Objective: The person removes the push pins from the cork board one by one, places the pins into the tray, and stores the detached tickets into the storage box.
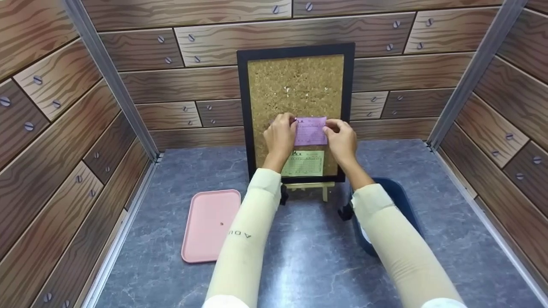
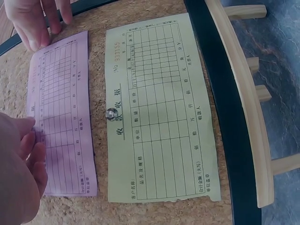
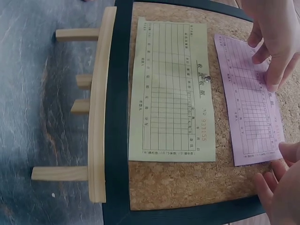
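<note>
A purple receipt slip [image 1: 311, 131] lies against the framed cork board [image 1: 299, 77], above a green receipt slip [image 1: 305, 163]. A clear pushpin [image 2: 111, 114] sits near the middle of the green slip's top edge. At the middle of the purple slip's top edge, my left hand [image 1: 281, 132] brings thumb and fingers together; a small pin-like spot shows by the fingertips, mostly hidden by them. My right hand [image 1: 342, 139] pinches the purple slip's right edge, near its upper corner, with the thumb [image 3: 288, 151] over the paper.
A wooden easel [image 3: 97, 108] supports the board. On the grey table [image 1: 308, 256], a pink tray [image 1: 209, 226] with a tiny brown speck lies to the left. A dark blue bin [image 1: 400, 196] stands at the right, partly under my right forearm. Wood-patterned walls [image 1: 192, 85] surround the table.
</note>
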The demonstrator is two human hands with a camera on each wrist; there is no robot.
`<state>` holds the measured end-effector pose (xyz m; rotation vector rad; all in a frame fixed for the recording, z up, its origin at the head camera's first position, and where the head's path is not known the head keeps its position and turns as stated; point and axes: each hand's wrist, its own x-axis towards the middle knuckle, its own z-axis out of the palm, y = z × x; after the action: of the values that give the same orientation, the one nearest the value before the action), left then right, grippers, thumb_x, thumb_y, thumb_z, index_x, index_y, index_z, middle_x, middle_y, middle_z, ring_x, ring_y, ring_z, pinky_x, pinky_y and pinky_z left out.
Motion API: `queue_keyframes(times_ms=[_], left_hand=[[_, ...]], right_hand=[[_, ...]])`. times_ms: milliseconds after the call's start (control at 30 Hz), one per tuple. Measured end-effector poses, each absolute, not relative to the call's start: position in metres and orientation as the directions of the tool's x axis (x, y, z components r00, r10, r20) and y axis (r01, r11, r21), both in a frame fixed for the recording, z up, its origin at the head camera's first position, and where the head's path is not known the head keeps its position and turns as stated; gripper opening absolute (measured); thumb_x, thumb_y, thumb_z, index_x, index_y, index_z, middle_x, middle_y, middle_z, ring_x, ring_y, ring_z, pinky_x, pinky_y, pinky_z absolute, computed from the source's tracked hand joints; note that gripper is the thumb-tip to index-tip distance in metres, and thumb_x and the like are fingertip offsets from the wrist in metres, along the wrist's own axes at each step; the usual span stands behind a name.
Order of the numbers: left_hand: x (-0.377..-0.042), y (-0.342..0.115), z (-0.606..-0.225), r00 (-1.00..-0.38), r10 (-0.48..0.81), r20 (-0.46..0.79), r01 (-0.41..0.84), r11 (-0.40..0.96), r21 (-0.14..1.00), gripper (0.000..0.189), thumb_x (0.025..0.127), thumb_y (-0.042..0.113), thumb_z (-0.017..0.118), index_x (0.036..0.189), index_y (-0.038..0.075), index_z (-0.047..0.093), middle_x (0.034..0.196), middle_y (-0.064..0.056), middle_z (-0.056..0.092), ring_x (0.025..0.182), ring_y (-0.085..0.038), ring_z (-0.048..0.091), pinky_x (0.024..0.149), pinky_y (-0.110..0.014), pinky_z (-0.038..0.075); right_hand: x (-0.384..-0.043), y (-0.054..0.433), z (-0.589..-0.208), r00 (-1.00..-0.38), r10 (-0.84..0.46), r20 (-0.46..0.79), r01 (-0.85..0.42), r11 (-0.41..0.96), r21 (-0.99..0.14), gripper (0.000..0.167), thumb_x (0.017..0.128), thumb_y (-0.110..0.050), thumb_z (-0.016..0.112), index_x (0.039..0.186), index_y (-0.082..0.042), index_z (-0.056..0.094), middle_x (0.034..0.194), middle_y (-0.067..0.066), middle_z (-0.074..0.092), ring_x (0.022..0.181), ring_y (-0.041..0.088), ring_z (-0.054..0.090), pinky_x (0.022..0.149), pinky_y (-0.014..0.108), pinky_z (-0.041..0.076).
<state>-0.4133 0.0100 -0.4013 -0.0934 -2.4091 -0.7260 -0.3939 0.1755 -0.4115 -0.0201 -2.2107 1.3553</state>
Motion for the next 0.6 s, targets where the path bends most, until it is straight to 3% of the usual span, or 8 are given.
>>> queue_keyframes(times_ms=[300, 467, 600], left_hand=[[-0.4163, 0.0129, -0.4015, -0.801, -0.126, 0.585, 0.211, 0.855, 0.473, 0.015, 0.096, 0.033, 0.067, 0.103, 0.021, 0.073, 0.101, 0.004, 0.073, 0.089, -0.021, 0.073, 0.074, -0.042, 0.056], [-0.4171, 0.0139, -0.4016, -0.794, -0.133, 0.593, 0.213, 0.853, 0.476, 0.013, 0.096, 0.032, 0.067, 0.099, 0.021, 0.072, 0.098, 0.003, 0.072, 0.086, -0.02, 0.073, 0.072, -0.041, 0.056], [-0.4167, 0.0145, -0.4024, -0.789, -0.135, 0.599, 0.212, 0.856, 0.472, 0.014, 0.097, 0.032, 0.067, 0.1, 0.02, 0.072, 0.099, 0.003, 0.072, 0.086, -0.02, 0.072, 0.071, -0.041, 0.056]], right_hand=[[-0.3992, 0.1718, -0.4164, -0.86, 0.284, 0.423, -0.334, 0.314, -0.889, 0.023, 0.088, 0.001, 0.071, 0.11, 0.005, 0.072, 0.107, 0.017, 0.066, 0.09, 0.011, 0.058, 0.08, 0.018, 0.045], [-0.3986, 0.1713, -0.4182, -0.853, 0.291, 0.433, -0.361, 0.27, -0.892, 0.026, 0.087, 0.002, 0.072, 0.112, 0.005, 0.071, 0.106, 0.009, 0.057, 0.083, 0.009, 0.054, 0.074, 0.016, 0.045], [-0.3966, 0.1722, -0.4204, -0.855, 0.273, 0.441, -0.368, 0.28, -0.887, 0.027, 0.088, 0.001, 0.07, 0.115, 0.004, 0.07, 0.109, 0.012, 0.057, 0.085, 0.012, 0.054, 0.073, 0.016, 0.046]])
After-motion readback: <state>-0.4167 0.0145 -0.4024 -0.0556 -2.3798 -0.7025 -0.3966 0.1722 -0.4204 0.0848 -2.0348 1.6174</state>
